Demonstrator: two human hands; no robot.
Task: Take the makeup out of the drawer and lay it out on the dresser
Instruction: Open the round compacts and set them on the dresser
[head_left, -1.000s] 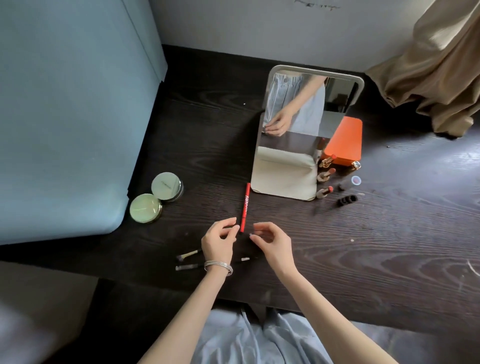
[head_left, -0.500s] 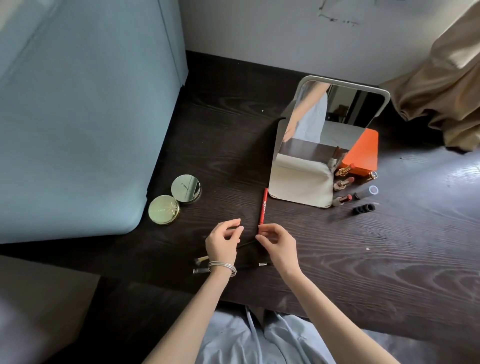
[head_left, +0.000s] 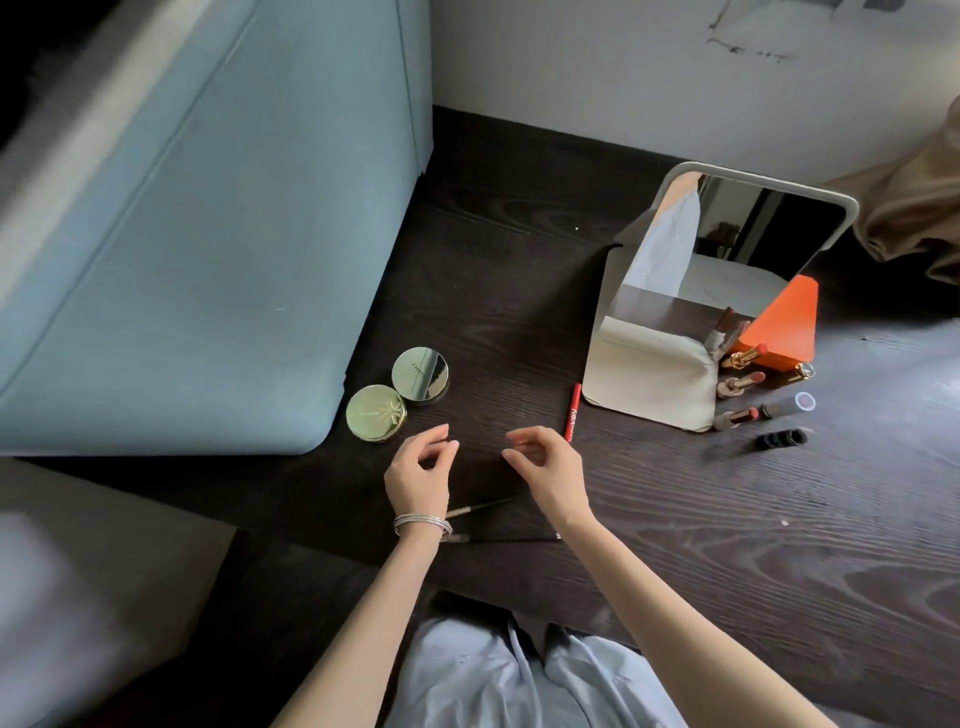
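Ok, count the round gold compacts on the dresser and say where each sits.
2. One compact lies nearest the blue upholstered edge, just beyond the left hand. The second compact sits behind and to its right, touching or nearly touching it. The mirror could hide others.

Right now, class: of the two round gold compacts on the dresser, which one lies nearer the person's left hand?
The compact with the star-burst lid, closest to the left hand; the plain mirror-lidded compact sits behind it.

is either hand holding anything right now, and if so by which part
Nothing is held. The left hand and right hand hover with loosely curled fingers above the dresser; the red pencil and the brushes lie free.
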